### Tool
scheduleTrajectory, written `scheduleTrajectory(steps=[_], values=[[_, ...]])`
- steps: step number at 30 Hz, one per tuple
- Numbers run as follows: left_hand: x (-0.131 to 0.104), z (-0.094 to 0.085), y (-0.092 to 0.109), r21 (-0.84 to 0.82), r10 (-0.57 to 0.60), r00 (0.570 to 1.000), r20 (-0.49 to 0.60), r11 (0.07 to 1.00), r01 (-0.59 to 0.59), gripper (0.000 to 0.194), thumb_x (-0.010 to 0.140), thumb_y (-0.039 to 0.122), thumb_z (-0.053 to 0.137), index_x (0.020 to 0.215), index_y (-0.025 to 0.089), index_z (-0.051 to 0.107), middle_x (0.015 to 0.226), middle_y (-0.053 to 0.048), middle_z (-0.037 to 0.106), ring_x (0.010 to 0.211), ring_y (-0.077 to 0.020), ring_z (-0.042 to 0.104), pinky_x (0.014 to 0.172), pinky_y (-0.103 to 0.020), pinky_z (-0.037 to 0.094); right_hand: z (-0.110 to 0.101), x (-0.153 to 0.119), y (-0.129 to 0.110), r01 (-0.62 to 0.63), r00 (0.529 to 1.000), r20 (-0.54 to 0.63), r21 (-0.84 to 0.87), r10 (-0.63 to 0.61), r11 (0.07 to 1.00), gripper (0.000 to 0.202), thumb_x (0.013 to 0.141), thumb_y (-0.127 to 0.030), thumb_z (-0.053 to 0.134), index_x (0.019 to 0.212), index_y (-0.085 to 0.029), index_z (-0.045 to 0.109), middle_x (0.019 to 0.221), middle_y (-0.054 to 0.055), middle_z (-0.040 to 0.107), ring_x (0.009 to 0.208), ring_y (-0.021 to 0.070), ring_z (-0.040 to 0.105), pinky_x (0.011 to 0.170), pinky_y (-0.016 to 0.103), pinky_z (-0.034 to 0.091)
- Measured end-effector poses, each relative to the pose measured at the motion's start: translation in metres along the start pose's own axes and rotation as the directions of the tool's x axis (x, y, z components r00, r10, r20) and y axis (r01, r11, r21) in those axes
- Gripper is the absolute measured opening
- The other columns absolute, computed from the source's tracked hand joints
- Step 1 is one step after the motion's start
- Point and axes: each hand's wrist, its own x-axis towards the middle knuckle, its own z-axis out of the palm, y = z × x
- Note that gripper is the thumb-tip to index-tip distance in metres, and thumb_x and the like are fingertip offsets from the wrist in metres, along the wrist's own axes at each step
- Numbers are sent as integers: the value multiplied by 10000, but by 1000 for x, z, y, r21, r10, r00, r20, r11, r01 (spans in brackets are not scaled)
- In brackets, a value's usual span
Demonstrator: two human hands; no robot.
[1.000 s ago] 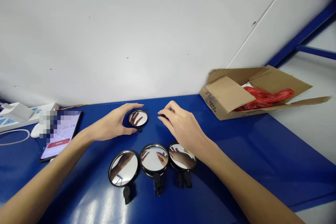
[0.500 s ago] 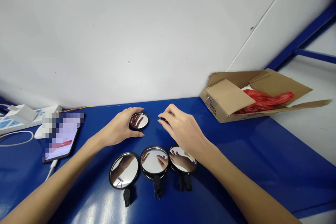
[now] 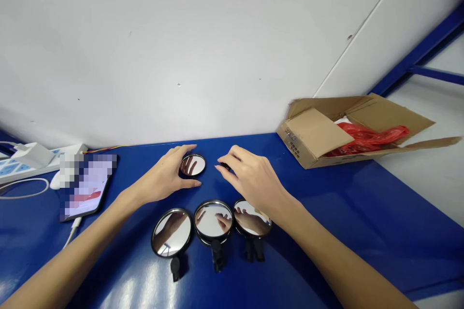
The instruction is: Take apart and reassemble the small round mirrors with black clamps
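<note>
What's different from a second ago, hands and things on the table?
The left hand has moved right, closing in around the left side of the small mirror; its thumb now reaches further along the mirror's near edge. Whether it grips the mirror is unclear. The right hand has barely moved, still pinching a small black piece. The larger mirrors, phone and cardboard box stayed put.

Can't read any text here tbh. Cardboard box (image 3: pixel 314 130) has dark printing (image 3: pixel 293 143) on its side, too small; phone screen (image 3: pixel 91 184) is mostly pixelated.
</note>
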Motion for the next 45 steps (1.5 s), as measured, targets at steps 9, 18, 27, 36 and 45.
scheduleTrajectory(steps=[9,18,27,36,45], values=[[-44,2,2,3,-97,979,-180,995,99,701,1023,643,728,1636,380,514,1570,-77,677,1217,-362,759,852,-462,641,0,-1,-1,-97,994,66,177,86,979,114,1104,-297,752,1163,-213,801,1022,28,789,877,172,741,764,301,561],[-60,10,22,-22,42,920,-389,998,-55,301,1069,468,743,1351,368,722,1350,-14,761,1262,-286,715,1103,-454,568,-10,3,-14,-325,946,238,646,222,691,285,1029,-250,821,1308,-294,779,1031,-20,805,843,146,708,790,294,585],[-72,21,30,-148,200,949,-243,960,-240,462,1114,255,718,1501,504,687,1299,29,768,1145,-201,733,997,-351,584,-21,0,-40,-323,942,313,750,122,577,406,1046,-217,787,1429,-333,716,1066,-29,779,843,140,685,799,272,596],[-71,17,30,-206,175,957,-229,953,-223,160,1073,307,786,1214,383,780,1153,40,809,1066,-197,758,941,-334,585,-23,-1,-40,-376,914,402,779,60,502,367,1141,-230,639,1486,-352,666,1104,-48,826,983,143,763,812,255,564],[-66,13,28,-74,-75,983,-169,995,63,152,1026,461,780,1084,320,772,804,53,687,690,-174,605,635,-310,465,-18,-2,-38,-342,935,306,641,181,687,295,1171,-257,534,1405,-308,706,1105,-13,826,995,184,753,866,326,543]])
